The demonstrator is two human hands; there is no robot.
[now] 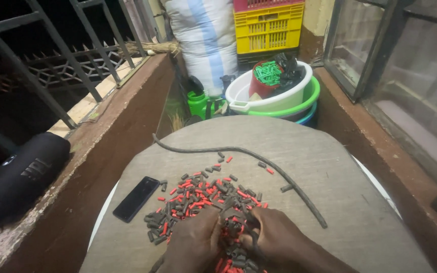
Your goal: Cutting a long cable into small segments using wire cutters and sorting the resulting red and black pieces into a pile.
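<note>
- The round grey board serves as the landmark; it lies across a white rim that peeks out at its left and right edges.
- A heap of short red and dark grey tube pieces sits on the near-left part of the board, thinning to scattered strays toward the board's middle.
- The left hand rests at the near edge of the board, fingers curled down into the heap; whether it pinches a piece cannot be told.
- The right hand lies just beside it, also on the near edge, fingers bent into the same heap, grip hidden by the pieces.
- A long dark cord curves across the board from its far-left edge to its near-right part, ending just right of the right hand.
- A black phone lies flat near the board's left edge, just left of the heap.
- The board's far and right parts are bare grey surface.
- Left of the board runs a brown ledge, bearing a black cylindrical speaker.
- Beyond the board's far edge stand stacked basins, white over green, holding a red cup of green pieces.
- Right of the board a brown wall stands close.
</note>
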